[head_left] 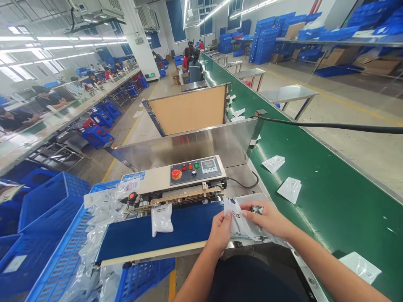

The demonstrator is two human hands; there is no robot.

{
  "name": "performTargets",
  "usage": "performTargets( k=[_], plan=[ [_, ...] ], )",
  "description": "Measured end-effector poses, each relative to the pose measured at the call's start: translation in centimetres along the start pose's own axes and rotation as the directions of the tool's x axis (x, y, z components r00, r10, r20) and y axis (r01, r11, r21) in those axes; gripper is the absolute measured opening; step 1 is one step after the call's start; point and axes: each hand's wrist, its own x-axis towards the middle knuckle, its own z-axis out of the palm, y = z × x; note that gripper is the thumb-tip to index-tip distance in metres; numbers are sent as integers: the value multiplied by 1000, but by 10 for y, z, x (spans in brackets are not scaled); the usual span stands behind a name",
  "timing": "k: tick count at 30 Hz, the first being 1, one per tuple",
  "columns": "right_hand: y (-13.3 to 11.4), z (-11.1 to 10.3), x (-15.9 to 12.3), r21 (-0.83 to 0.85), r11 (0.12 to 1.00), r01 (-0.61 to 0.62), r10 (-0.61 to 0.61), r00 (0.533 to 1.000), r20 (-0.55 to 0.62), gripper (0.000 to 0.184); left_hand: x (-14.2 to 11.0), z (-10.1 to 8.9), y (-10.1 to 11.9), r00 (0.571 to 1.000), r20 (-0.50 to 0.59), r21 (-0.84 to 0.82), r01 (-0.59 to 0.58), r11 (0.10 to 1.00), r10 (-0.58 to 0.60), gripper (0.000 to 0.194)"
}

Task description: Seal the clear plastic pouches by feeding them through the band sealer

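My left hand [220,230] pinches the edge of a white printed plastic bag [236,225] at the right end of the band sealer. Closed fingers of my right hand [267,218] are at the bag's other side, with the thumb and index finger against it. A small dark and silvery thing [257,209] shows at the right hand's fingers; its kind is unclear. More white bags lie under that hand, partly hidden. On the sealer's blue belt [192,228], another white bag [161,219] hangs with its top edge in the sealing band.
The sealer's control panel [195,170] has a red stop button and lit switches. Sealed-looking white bags [94,235] fill a blue crate [67,247] at the left. A green conveyor [321,201] on the right carries several white bags. A metal partition [189,147] stands behind the sealer.
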Motion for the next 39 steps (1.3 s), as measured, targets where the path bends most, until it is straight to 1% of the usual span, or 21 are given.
performTargets(
  k=[2, 4, 7, 9, 10, 11, 13, 15, 16, 18, 20, 23, 25, 30, 33, 36, 38, 39],
  plan=[
    [2, 8, -6, 11, 1000, 20, -20, 1000, -17, 55, 3, 6, -1, 999, 11, 60, -35, 998, 35, 76],
    [3, 12, -8, 9, 998, 55, -55, 997, -46, 52, 5, 10, 0, 994, 36, 157, -106, 982, 102, 74],
    [7, 11, -11, -31, 995, 99, -100, 994, -45, 48, 7, 10, 1, 972, 105, 299, -232, 926, 210, 68],
    [13, 6, -12, -53, 996, 74, -76, 996, -45, 48, 11, 9, -2, 967, 117, 347, -252, 903, 225, 68],
    [17, 3, -11, -55, 997, 46, -48, 998, -49, 49, 15, 8, -5, 974, 96, 347, -226, 910, 205, 69],
    [22, 0, -9, -50, 999, 9, -11, 998, -56, 50, 19, 7, -9, 984, 55, 326, -176, 929, 167, 69],
    [31, -6, 0, -29, 997, -72, 68, 993, -96, 51, 33, 8, -17, 996, -76, 210, -27, 977, 44, 67],
    [39, -12, 16, -18, 990, -143, 138, 979, -150, 51, 49, 11, -25, 981, -179, 65, 93, 994, -80, 64],
    [41, -14, 25, -21, 985, -173, 167, 970, -180, 50, 57, 12, -27, 971, -207, 13, 125, 992, -119, 63],
    [41, -17, 42, -45, 976, -215, 200, 953, -226, 46, 70, 12, -30, 962, -227, -42, 145, 989, -151, 63],
    [35, -16, 56, -82, 964, -252, 229, 948, -223, 38, 78, 8, -29, 959, -234, -65, 146, 987, -157, 63],
    [24, -7, 69, -114, 954, -279, 256, 950, -182, 27, 77, -3, -28, 952, -261, -97, 139, 986, -160, 64],
    [20, 3, 75, -121, 956, -268, 247, 954, -169, 23, 74, -13, -28, 946, -287, -114, 123, 986, -151, 66],
    [15, 36, 88, -127, 966, -224, 209, 970, -122, 27, 61, -42, -24, 921, -372, -121, 77, 990, -117, 70],
    [10, 48, 86, -121, 969, -213, 203, 975, -94, 29, 52, -62, -18, 894, -434, -105, 72, 992, -111, 69],
    [4, 46, 68, -55, 979, -196, 192, 978, -78, 31, 40, -80, -8, 874, -475, -101, 64, 993, -105, 69],
    [2, 36, 49, 10, 985, -175, 175, 981, -81, 36, 28, -91, -2, 859, -501, -115, 50, 992, -102, 70],
    [2, 29, 38, 31, 985, -168, 170, 981, -93, 40, 19, -95, 1, 838, -539, -115, 32, 993, -89, 69]
  ],
)
